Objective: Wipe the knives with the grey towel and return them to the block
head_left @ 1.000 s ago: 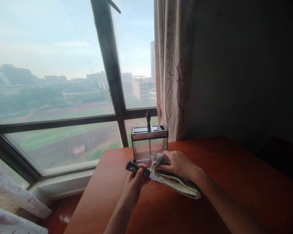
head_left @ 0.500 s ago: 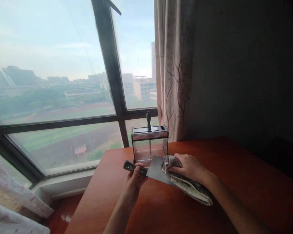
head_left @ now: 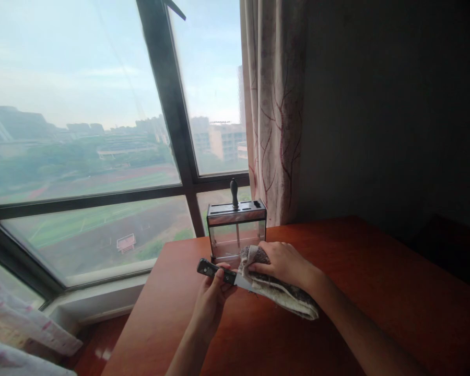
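In the head view, most of the blade of the knife [head_left: 229,277] is covered by a folded cloth [head_left: 288,303]; only a short strip beside the handle is left in sight, and the tip cannot be made out. Part of the handle is hidden by the thumb of the left hand [head_left: 213,293], and the fingers of the right hand [head_left: 284,261] are partly lost in the cloth. Both forearms are cut off by the bottom edge. A lower corner of the see-through box [head_left: 237,215] is blocked by the cloth and right hand.

The knife is held over the table [head_left: 152,313], in front of the box. Its long axis is slanted, with the handle's end pointed left and away, and the blade directed right and nearer. The handle is gripped between left thumb and fingers; the cloth is clasped by the right hand against the blade.
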`<action>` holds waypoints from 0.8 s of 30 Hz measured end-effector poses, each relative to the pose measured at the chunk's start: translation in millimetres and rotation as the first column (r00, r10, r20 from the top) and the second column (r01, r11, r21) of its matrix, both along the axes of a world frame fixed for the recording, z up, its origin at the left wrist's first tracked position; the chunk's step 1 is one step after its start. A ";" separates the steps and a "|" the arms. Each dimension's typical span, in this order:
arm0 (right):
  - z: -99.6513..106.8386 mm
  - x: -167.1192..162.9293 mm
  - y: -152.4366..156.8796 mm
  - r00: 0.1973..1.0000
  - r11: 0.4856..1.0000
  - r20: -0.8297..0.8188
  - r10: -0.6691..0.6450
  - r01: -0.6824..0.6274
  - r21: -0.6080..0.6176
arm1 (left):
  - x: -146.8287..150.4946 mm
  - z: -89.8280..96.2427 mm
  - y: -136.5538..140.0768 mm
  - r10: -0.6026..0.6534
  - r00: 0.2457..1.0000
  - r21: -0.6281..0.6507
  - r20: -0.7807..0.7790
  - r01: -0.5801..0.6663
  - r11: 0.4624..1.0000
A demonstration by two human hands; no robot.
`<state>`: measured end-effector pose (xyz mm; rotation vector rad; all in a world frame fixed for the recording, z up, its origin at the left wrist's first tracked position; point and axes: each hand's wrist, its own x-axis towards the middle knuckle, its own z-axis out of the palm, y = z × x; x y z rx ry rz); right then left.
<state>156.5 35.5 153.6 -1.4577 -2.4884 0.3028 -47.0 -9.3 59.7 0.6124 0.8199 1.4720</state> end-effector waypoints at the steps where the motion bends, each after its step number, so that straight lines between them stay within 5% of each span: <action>1: -0.4 0.4 0.2 1.000 1.000 0.002 0.003 -0.003 0.003 | -0.6 0.6 -0.1 0.001 1.000 0.003 -0.001 -0.001 1.000; 13: -15.4 40.5 1.4 1.000 0.999 0.019 -0.012 0.013 -0.047 | -5.8 4.0 1.1 0.039 0.999 0.016 0.021 -0.040 0.999; 24: -1.8 0.0 6.4 0.997 0.999 0.068 0.029 -0.030 0.012 | 7.2 -2.2 -2.0 0.047 0.998 -0.010 0.043 -0.046 0.999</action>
